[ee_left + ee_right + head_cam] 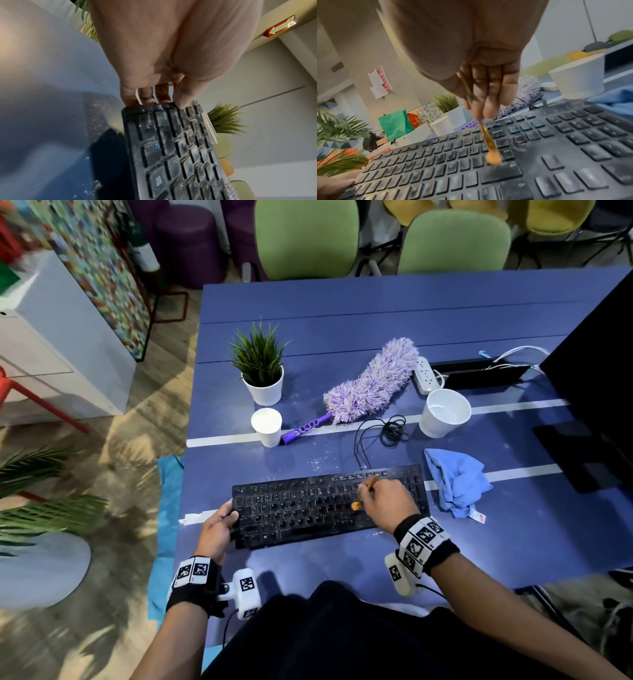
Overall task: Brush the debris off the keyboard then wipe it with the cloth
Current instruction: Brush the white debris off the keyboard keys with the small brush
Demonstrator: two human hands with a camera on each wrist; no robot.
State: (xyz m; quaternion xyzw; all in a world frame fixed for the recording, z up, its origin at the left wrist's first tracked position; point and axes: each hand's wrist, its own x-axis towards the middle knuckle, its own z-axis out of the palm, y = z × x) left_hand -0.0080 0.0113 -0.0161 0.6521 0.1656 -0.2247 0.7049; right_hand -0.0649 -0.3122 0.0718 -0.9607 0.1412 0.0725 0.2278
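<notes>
A black keyboard [318,505] dusted with pale debris lies on the blue table [376,313], its left end raised off the surface. My left hand [219,525] grips that left end, thumb on the keys [181,100]. My right hand [383,498] holds a small brush with a golden handle [488,136]. Its orange bristles [494,158] press on the keys right of the keyboard's [539,155] middle. A crumpled blue cloth [457,481] lies just right of the keyboard.
A purple fluffy duster [370,385] lies behind the keyboard, with a potted plant [262,371], two white cups [267,426] [443,412], a power strip [424,374] and a coiled black cable [390,429]. A dark monitor [596,378] stands at right. Debris speckles the table [97,121].
</notes>
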